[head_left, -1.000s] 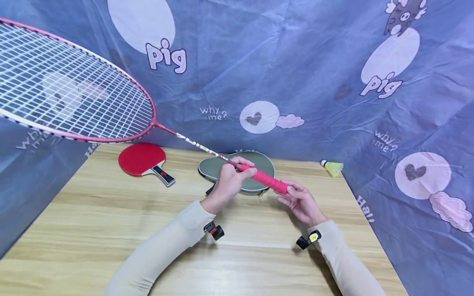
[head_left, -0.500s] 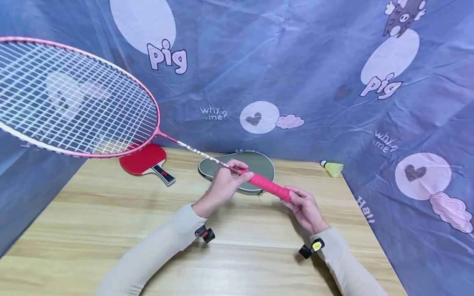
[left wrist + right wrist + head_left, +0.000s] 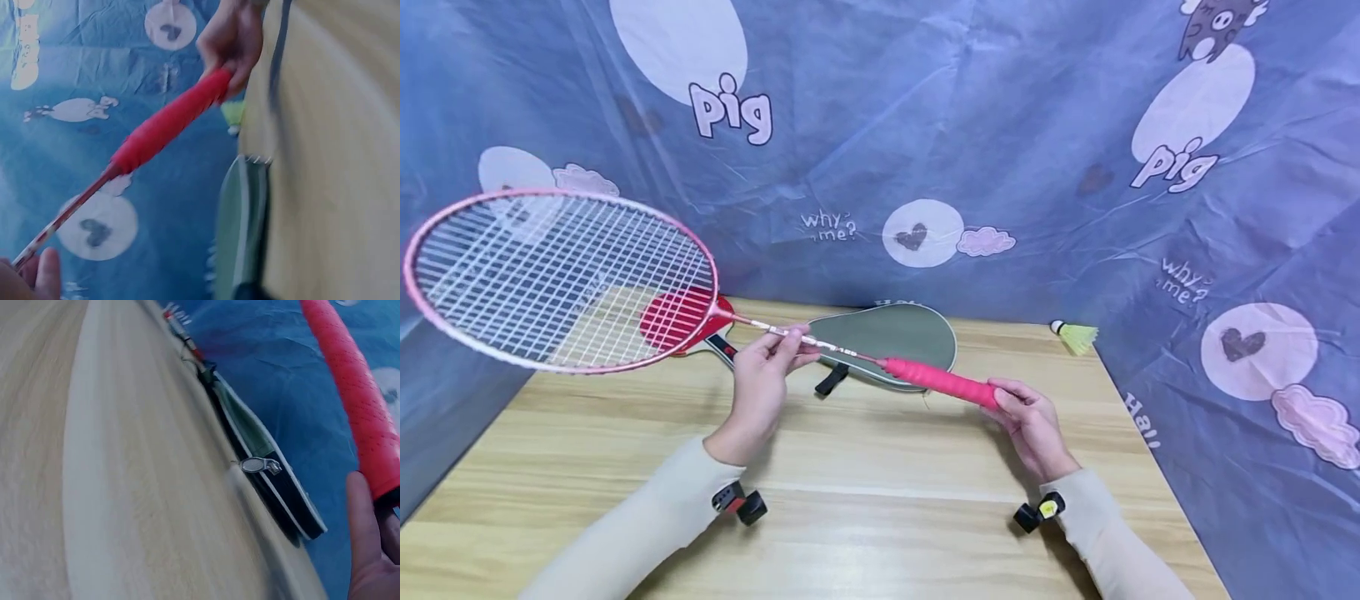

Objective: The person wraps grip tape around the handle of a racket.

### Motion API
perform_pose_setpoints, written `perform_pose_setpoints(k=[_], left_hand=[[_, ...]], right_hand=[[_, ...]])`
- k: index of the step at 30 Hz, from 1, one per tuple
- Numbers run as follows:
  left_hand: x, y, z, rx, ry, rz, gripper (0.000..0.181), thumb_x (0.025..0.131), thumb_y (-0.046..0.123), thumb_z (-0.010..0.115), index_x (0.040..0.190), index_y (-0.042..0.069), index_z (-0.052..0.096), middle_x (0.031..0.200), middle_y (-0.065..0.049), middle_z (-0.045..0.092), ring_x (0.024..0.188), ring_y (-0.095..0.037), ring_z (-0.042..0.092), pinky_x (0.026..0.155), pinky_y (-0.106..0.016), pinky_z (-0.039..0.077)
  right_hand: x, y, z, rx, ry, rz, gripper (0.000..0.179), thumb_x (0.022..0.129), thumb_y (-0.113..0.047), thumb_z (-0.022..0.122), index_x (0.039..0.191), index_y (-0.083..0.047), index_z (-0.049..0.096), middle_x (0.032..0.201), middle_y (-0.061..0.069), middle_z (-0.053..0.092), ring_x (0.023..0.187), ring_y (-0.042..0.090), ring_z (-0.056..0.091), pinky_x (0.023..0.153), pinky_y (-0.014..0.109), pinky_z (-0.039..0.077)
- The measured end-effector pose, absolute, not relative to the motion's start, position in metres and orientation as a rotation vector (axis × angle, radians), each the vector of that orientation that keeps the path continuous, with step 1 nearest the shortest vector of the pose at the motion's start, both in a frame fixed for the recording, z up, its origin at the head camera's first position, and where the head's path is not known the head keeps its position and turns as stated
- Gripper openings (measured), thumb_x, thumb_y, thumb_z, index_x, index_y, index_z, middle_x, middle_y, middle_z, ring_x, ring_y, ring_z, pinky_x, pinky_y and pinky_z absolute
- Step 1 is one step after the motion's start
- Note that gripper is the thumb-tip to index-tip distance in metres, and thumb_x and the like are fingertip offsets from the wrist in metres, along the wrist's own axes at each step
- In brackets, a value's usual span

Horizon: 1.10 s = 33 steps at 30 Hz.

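A badminton racket (image 3: 943, 381) with a pink-wrapped grip hangs above the table, its strung head to the left and its handle to the right. My left hand (image 3: 760, 387) pinches the thin shaft between thumb and fingers, not far from the head. At the other end my right hand (image 3: 1032, 423) holds the butt of the grip with its fingertips. In the left wrist view the pink grip (image 3: 169, 125) runs up to the right hand (image 3: 234, 37). The right wrist view shows a thumb (image 3: 362, 515) against the grip's end.
Behind the racket's strings lies a red table tennis bat (image 3: 724, 346), partly covered. A green zipped bat case (image 3: 895, 333) rests at the table's back, under the shaft. A yellow shuttlecock (image 3: 1075, 336) lies at the back right corner. Blue printed cloth (image 3: 1037, 150) walls the table (image 3: 865, 517).
My left hand has slid leftward from the top of the grip along the shaft. The racket head has come down and fully into view, and the right hand has shifted slightly right.
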<state>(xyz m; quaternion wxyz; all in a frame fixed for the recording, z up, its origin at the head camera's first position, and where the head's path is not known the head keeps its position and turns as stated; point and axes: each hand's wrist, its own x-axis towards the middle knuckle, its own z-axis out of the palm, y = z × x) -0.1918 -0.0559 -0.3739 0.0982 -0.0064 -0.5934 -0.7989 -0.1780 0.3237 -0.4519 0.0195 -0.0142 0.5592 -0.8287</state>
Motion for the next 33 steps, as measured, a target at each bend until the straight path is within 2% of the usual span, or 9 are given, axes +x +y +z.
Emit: perform_pose_setpoints(k=[4, 7, 10, 13, 17, 20, 27, 33], left_hand=[[-0.182, -0.058, -0.387, 0.112, -1.626, -2.444, 0.031, 0.101, 0.004, 0.057, 0.121, -0.02, 0.058, 0.087, 0.003, 0.076, 0.08, -0.015, 0.077, 0.084, -0.032, 0.063], [-0.173, -0.059, -0.397, 0.233, -1.591, -2.504, 0.031, 0.101, 0.0, 0.056, 0.124, -0.02, 0.056, 0.088, 0.0, 0.076, 0.081, -0.015, 0.077, 0.085, -0.032, 0.063], [-0.164, -0.061, -0.407, 0.344, -1.568, -2.549, 0.032, 0.101, 0.0, 0.056, 0.126, -0.019, 0.056, 0.09, -0.002, 0.077, 0.083, -0.015, 0.078, 0.086, -0.032, 0.062], [-0.157, -0.064, -0.415, 0.423, -1.574, -2.587, 0.034, 0.101, 0.002, 0.057, 0.129, -0.017, 0.055, 0.089, -0.002, 0.078, 0.086, -0.016, 0.078, 0.089, -0.032, 0.061], [-0.152, -0.068, -0.423, 0.517, -1.617, -2.625, 0.036, 0.101, 0.004, 0.057, 0.132, -0.014, 0.053, 0.087, -0.002, 0.079, 0.089, -0.016, 0.078, 0.091, -0.032, 0.06], [-0.148, -0.071, -0.429, 0.585, -1.653, -2.645, 0.038, 0.102, 0.005, 0.056, 0.135, -0.013, 0.051, 0.095, -0.006, 0.079, 0.091, -0.016, 0.078, 0.092, -0.031, 0.06], [-0.143, -0.075, -0.446, 0.719, -1.752, -2.664, 0.039, 0.102, 0.009, 0.056, 0.135, -0.012, 0.051, 0.115, -0.025, 0.073, 0.098, -0.02, 0.077, 0.093, -0.033, 0.059], [-0.145, -0.084, -0.458, 0.761, -1.937, -2.632, 0.041, 0.103, 0.012, 0.056, 0.136, -0.012, 0.05, 0.115, -0.026, 0.073, 0.099, -0.024, 0.076, 0.089, -0.035, 0.061]], right_hand=[[-0.179, 0.318, -0.45, 0.006, 1.88, -2.56, 0.023, 0.097, 0.003, 0.061, 0.103, -0.011, 0.078, 0.1, -0.002, 0.079, 0.073, 0.004, 0.068, 0.066, 0.015, 0.056], [-0.178, 0.318, -0.45, 0.096, 2.003, -2.518, 0.021, 0.094, 0.004, 0.065, 0.103, -0.01, 0.079, 0.099, -0.003, 0.08, 0.072, 0.001, 0.064, 0.06, 0.012, 0.051], [-0.176, 0.319, -0.45, 0.177, 2.172, -2.407, 0.02, 0.091, 0.001, 0.07, 0.108, -0.004, 0.078, 0.097, -0.008, 0.08, 0.079, 0.0, 0.065, 0.064, 0.012, 0.053], [-0.173, 0.32, -0.451, 0.234, 2.316, -2.269, 0.027, 0.089, -0.005, 0.075, 0.115, 0.003, 0.074, 0.095, -0.012, 0.079, 0.088, -0.001, 0.067, 0.073, 0.014, 0.056], [-0.169, 0.321, -0.455, 0.264, 2.42, -2.098, 0.036, 0.088, -0.011, 0.078, 0.119, 0.007, 0.07, 0.093, -0.016, 0.078, 0.092, -0.002, 0.067, 0.079, 0.015, 0.056], [-0.167, 0.323, -0.459, 0.239, 2.439, -2.026, 0.04, 0.089, -0.013, 0.077, 0.121, 0.009, 0.068, 0.094, -0.018, 0.078, 0.092, -0.002, 0.067, 0.079, 0.015, 0.055], [-0.165, 0.324, -0.46, 0.287, 2.456, -1.909, 0.041, 0.088, -0.018, 0.079, 0.119, 0.007, 0.07, 0.092, -0.019, 0.077, 0.095, -0.004, 0.064, 0.083, 0.013, 0.052], [-0.163, 0.324, -0.46, 0.372, 2.43, -1.826, 0.041, 0.087, -0.022, 0.081, 0.119, 0.003, 0.072, 0.091, -0.019, 0.077, 0.094, -0.004, 0.062, 0.081, 0.014, 0.05]])
